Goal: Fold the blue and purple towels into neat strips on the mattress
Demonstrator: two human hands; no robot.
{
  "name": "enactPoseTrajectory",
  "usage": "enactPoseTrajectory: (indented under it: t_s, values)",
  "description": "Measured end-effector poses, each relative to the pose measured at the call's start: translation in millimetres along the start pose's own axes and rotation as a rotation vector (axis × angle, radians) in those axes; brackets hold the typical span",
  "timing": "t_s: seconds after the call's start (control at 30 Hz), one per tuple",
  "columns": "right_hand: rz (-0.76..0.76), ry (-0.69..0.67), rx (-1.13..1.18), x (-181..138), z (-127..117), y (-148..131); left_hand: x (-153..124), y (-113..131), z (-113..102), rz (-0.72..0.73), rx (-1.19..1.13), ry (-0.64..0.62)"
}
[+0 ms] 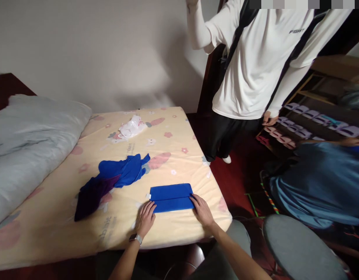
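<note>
A blue cloth [171, 192] lies folded into a flat rectangle near the bed's front edge, with a crease or layer edge running across its middle. A small white tag pokes out at its left side. My left hand [146, 217] has its fingers closed on the cloth's left end, near the front corner. At the right end, the fingers of my right hand [202, 209] pinch the edge beside the crease. My thumbs are mostly hidden. Left of the folded piece lies a crumpled blue cloth [125, 171], partly touching a dark purple cloth [90, 198].
A white plastic bag [132, 127] lies farther back on the patterned bed sheet [156, 233]. A grey quilt [36, 136] fills the left. Beyond the bed stands a person [255, 66] in white. At right are a grey stool [302, 245], another person in blue [322, 182] and shoe racks.
</note>
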State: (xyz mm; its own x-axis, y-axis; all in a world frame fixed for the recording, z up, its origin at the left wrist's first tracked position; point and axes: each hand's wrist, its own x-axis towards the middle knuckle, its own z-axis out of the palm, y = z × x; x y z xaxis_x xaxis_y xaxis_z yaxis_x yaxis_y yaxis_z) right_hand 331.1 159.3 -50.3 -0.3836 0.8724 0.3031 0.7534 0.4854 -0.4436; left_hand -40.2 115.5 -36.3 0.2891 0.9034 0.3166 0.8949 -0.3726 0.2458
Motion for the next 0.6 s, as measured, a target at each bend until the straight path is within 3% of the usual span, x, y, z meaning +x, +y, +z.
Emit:
enactPoseTrajectory:
  t_s: [0.2,0.37,0.47,0.6]
  values:
    - [0.080,0.021,0.264,0,-20,-2,10,1,-14,-0.117,-0.183,0.060]
    - [0.055,-0.081,0.317,-16,-35,1,-2,3,-29,-0.048,-0.193,-0.054]
    - [0.050,-0.141,0.306,-24,-34,4,-11,4,-27,-0.054,-0.221,-0.093]
    - [0.167,-0.152,0.303,-16,-31,9,-11,0,-19,-0.215,-0.354,-0.070]
